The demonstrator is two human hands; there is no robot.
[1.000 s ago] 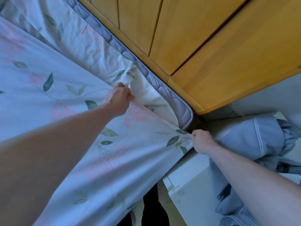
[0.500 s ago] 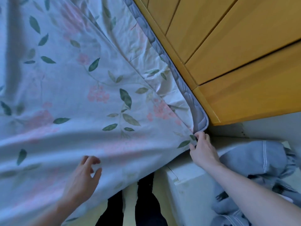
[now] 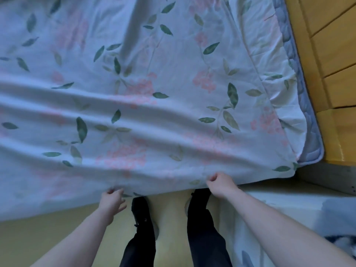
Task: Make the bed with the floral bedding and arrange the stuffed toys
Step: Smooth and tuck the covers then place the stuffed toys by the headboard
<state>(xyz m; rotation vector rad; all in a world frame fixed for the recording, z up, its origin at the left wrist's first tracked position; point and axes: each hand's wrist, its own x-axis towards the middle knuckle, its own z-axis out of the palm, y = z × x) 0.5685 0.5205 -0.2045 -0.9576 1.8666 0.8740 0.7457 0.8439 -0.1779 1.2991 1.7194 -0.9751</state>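
The floral sheet point(image 3: 158, 105), pale blue with green leaves and pink blossoms, lies spread over the bed and hangs over its near edge in long wrinkles. My right hand point(image 3: 220, 185) grips that near hem with curled fingers. My left hand point(image 3: 111, 202) is at the hem further left, fingertips touching the cloth, other fingers spread. At the right the quilted mattress corner point(image 3: 312, 151) shows bare beside the sheet. No stuffed toys are in view.
A wooden wardrobe point(image 3: 335, 60) runs along the right side of the bed. A pale low surface point(image 3: 289, 205) with a dark bundle sits at the lower right. My dark-trousered legs point(image 3: 204, 228) stand on the yellowish floor point(image 3: 38, 234) by the bed edge.
My view has swung left from the mattress corner to the bed's near edge. My right hand left the corner and now grips the hem further left; my left hand came up to the hem.
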